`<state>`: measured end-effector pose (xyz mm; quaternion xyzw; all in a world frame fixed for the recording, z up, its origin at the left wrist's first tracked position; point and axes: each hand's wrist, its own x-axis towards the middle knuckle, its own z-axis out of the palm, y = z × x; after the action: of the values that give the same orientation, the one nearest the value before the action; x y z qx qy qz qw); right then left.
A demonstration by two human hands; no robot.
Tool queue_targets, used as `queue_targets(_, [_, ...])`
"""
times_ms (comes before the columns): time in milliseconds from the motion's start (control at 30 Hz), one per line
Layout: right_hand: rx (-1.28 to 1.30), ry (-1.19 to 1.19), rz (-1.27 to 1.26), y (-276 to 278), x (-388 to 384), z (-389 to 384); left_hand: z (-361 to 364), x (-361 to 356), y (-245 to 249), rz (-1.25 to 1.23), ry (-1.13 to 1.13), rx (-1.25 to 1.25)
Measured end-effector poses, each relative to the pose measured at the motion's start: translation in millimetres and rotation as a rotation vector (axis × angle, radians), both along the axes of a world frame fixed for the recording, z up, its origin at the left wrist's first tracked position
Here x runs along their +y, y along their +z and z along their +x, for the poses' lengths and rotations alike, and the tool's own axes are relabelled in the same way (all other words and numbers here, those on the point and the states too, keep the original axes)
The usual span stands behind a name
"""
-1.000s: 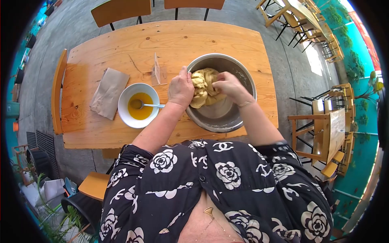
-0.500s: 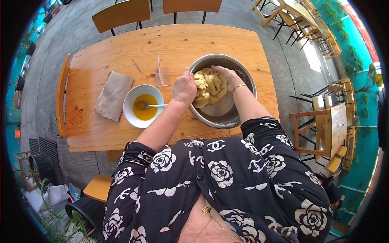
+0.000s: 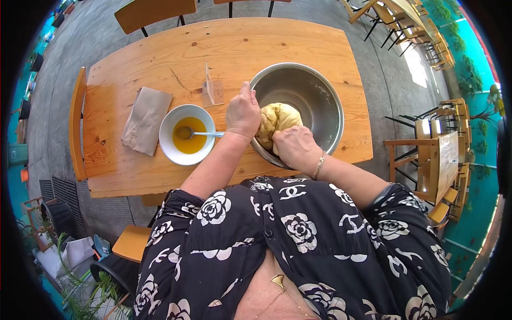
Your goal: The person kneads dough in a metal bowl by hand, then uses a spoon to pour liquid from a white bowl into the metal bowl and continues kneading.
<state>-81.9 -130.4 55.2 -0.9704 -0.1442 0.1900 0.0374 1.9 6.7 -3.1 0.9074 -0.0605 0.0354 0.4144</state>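
A lump of yellow dough (image 3: pixel 281 114) lies in the left part of a large metal bowl (image 3: pixel 323 96). My left hand (image 3: pixel 244 113) is closed around the bowl's left rim, thumb upward. Inside the bowl, my right hand (image 3: pixel 296 148) presses into the near side of the dough with its fingers curled; the fingertips are hidden. To the left of my left forearm stands a white bowl (image 3: pixel 166 133) of yellow liquid. A spoon (image 3: pixel 205 134) rests in it, its handle reaching over the rim towards my left wrist.
A folded brown cloth or paper (image 3: pixel 146 121) lies left of the white bowl. Behind my left hand stands a small clear holder (image 3: pixel 211 90). Chairs (image 3: pixel 78 125) surround the wooden table (image 3: pixel 176 50), and more tables and chairs stand at the right.
My right hand has come from the dough's far right side to its near side and curled up. The dough is now more compact and smoother. My left hand stays at the bowl's left rim.
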Motion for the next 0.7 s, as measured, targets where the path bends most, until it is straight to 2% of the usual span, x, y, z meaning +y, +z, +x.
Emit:
queue_targets(133, [0.030,-0.172,-0.035,-18,2,21,2,4,-3,0.016,-0.037,-0.027])
queue_targets(267, [0.071,-0.345,-0.108,-8,-9,67,1,7,3,0.025,-0.073,-0.012])
queue_targets(333, [0.144,-0.476,-0.063,-6,-25,91,0,7,4,0.019,-0.070,0.005])
queue_targets(400, [0.094,-0.610,-0.020,-34,-50,108,-2,5,5,-0.006,-0.062,0.007])
queue_targets(467, [0.084,-0.719,0.029,-22,-55,112,-4,1,-6,-0.015,-0.019,-0.029])
queue_targets(567, [-0.041,-0.986,0.325,-30,-67,110,-8,-3,-2,-0.007,0.023,-0.007])
queue_targets(700, [0.071,-1.226,0.513,-38,-78,107,-8,-6,-3,0.025,0.063,-0.025])
